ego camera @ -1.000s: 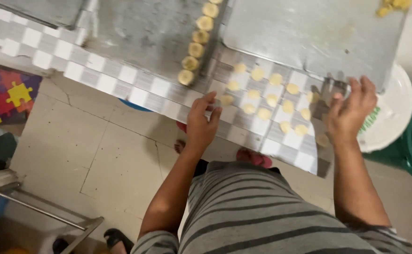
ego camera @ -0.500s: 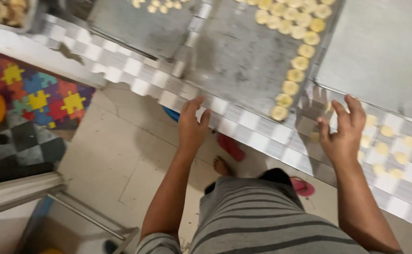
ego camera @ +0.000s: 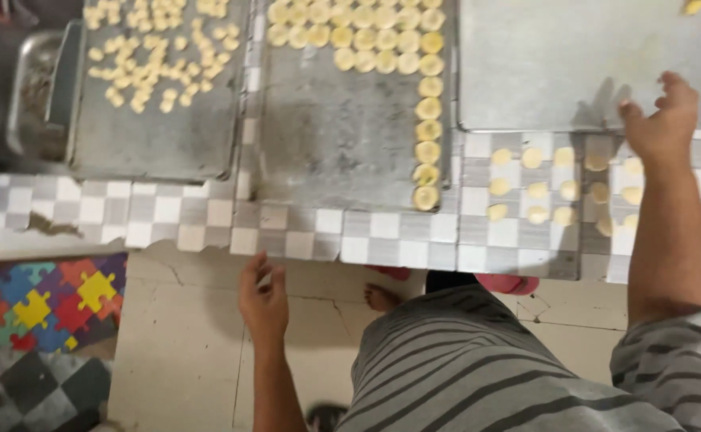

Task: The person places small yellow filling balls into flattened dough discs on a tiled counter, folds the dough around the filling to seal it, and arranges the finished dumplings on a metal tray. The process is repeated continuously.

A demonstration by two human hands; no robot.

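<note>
At table's right front edge: right hand (ego camera: 661, 120) spread, empty, over dough rounds (ego camera: 536, 192) beside bare tray (ego camera: 542, 72). Left hand (ego camera: 262, 300) loose, empty (below table edge). Lift rounds gently, avoid squashing.

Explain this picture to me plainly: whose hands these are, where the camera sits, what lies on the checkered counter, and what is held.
The camera sits on a person's head and looks down, so both hands are their own. The left hand hangs open below the checkered counter, holding nothing. The right hand reaches, fingers spread, over the edge of a bare metal tray; it grips nothing. Loose dough rounds lie on the counter beside it. A middle tray carries neat dough rounds, and a left tray carries smaller scattered pieces.
</note>
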